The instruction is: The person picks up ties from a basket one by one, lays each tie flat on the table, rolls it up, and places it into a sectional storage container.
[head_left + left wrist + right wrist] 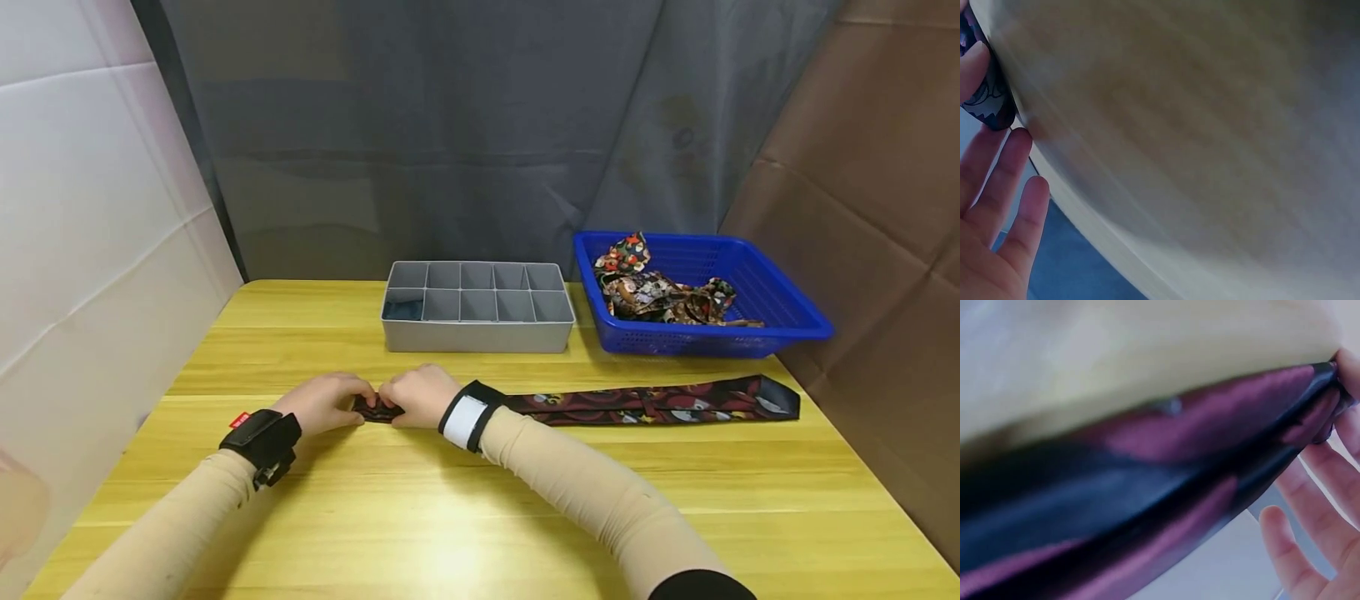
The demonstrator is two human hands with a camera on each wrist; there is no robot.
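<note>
Tie (pixel 652 404) in dark red and black lies stretched flat across the table (pixel 480 500), running from the middle toward the right edge, its broad pointed end nearest that edge and just in front of the basket (pixel 780 329). Its narrow end sits between the two hands, near the middle of the table. The left hand (pixel 324 402) and the right hand (pixel 420 394) meet over that end, knuckles up, each pinching a bit of the cloth with thumb and first finger. The left wrist view shows the thumb pressed on a dark patterned tip of the tie (pixel 985 94) while the other fingers (pixel 1007 181) stand straight and free of it. The right wrist view shows much the same: shiny maroon cloth (pixel 1147 487) fills the frame, caught at the far right by the fingertips, with the other fingers (pixel 1310 506) loose below it.

Behind the hands, toward the far edge, stands a grey divided box (pixel 477 335) with two rows of small compartments; the near-left one has something dark in it, though I cannot make out what. Beside it to the right, at the far right corner, the blue basket holds a heap of patterned ties (pixel 660 292). A grey curtain (pixel 465 125) hangs behind the table.
</note>
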